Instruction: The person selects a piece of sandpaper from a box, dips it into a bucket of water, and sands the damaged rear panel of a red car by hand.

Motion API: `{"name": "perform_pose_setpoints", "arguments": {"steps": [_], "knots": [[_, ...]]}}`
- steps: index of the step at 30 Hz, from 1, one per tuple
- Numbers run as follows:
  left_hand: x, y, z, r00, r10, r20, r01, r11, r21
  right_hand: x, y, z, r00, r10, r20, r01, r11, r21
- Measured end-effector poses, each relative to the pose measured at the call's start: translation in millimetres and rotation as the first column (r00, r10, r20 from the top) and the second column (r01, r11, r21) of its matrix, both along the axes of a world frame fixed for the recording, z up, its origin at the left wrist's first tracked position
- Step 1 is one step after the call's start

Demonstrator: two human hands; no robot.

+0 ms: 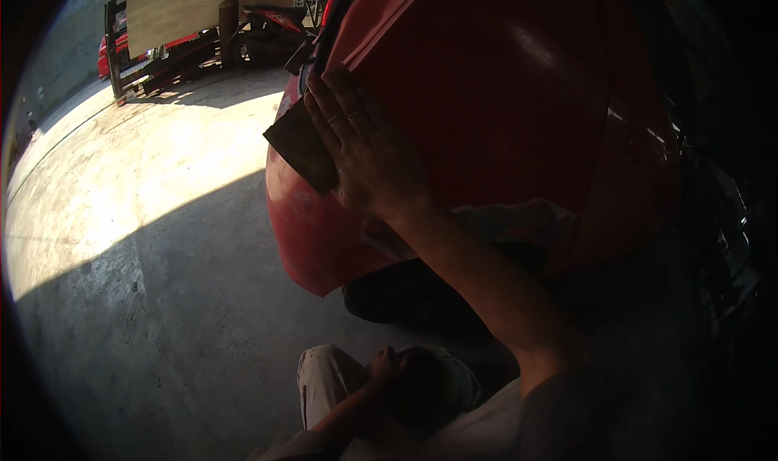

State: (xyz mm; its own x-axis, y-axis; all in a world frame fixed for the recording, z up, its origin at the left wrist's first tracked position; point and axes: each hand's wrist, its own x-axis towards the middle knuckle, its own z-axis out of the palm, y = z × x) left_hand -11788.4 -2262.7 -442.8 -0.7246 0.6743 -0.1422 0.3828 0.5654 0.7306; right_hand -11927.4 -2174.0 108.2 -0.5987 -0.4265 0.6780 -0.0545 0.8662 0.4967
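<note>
Right hand (369, 153) lies flat, fingers extended, over the edge of a dark square pad (301, 151) at ten o'clock, against the red panel (502, 96). Left hand (387, 365) is by the knee (331, 372) at six o'clock; grip cannot be determined. Surface rubbing appears in hand; the next stroke calls for even pressure along the curve.

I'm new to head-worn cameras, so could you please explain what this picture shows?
There is no machine: a person is working bare-handed. The picture comes from a wide camera on the person's head, looking down, so edges bend. The right hand lies over a dark flat piece against a curved red panel, apparently a vehicle's; whether it grips or only presses is unclear. A greyish patch marks the panel lower down. The left hand is low, near the pale trousers; shadow hides whether it holds anything. Partly sunlit concrete floor lies to the left.
</note>
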Motion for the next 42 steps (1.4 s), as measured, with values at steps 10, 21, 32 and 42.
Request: {"name": "perform_pose_setpoints", "arguments": {"steps": [10,21,32,42], "knots": [[-0.8,-0.8,-3.4,0.999,0.008,0.031,-0.006,0.998,-0.06,35.1,-4.4,-31.4,0.982,-0.074,0.172,0.096,0.988,-0.124],[-3.4,4.2,-15.8,0.998,0.021,0.056,-0.019,0.999,-0.028,29.1,-16.4,-41.4,0.968,-0.212,0.135,0.217,0.976,-0.024],[-2.1,0.3,-10.4,0.995,0.044,0.092,-0.041,0.999,-0.029,24.0,-18.4,-52.0,0.97,-0.225,0.086,0.234,0.966,-0.11],[2.9,1.7,-28.4,0.996,0.087,-0.011,-0.086,0.994,0.07,27.8,-15.8,-45.4,0.981,-0.186,0.055,0.19,0.979,-0.079]]}}
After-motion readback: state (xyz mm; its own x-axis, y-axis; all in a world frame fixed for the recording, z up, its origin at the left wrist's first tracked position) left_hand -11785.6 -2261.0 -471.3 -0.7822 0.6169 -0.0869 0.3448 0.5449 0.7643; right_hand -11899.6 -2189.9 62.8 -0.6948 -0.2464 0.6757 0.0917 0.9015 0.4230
